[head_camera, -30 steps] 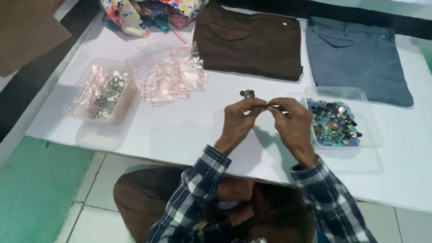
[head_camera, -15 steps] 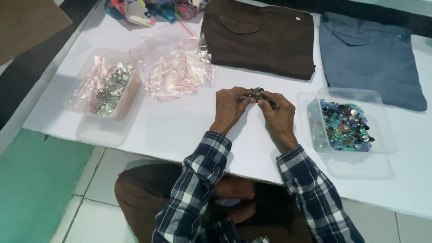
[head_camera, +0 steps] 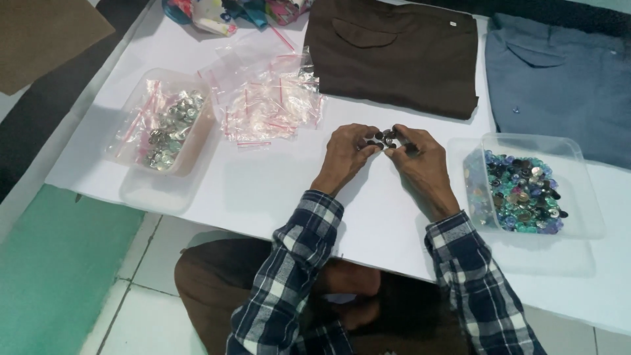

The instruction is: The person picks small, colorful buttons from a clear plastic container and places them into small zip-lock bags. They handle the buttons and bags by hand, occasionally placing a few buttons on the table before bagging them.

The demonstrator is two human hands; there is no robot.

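Note:
My left hand (head_camera: 348,152) and my right hand (head_camera: 420,161) meet over the middle of the white table (head_camera: 263,190), fingertips together on a small cluster of dark buttons (head_camera: 383,139). Both hands pinch at these buttons; which hand carries them I cannot tell. A clear tub of blue, green and metallic buttons (head_camera: 522,190) stands just right of my right hand. A pile of small clear zip bags (head_camera: 269,98) lies left of my left hand.
A clear tub with bagged silver buttons (head_camera: 164,128) sits at the left. A folded brown garment (head_camera: 401,52) and a folded grey-blue garment (head_camera: 565,79) lie at the back. Colourful cloth (head_camera: 230,12) is at the far edge. Tiled floor and a green mat (head_camera: 52,269) lie below.
My hands have come down from a raised position to rest low on the table, still joined around the dark buttons. The camera view shifted slightly.

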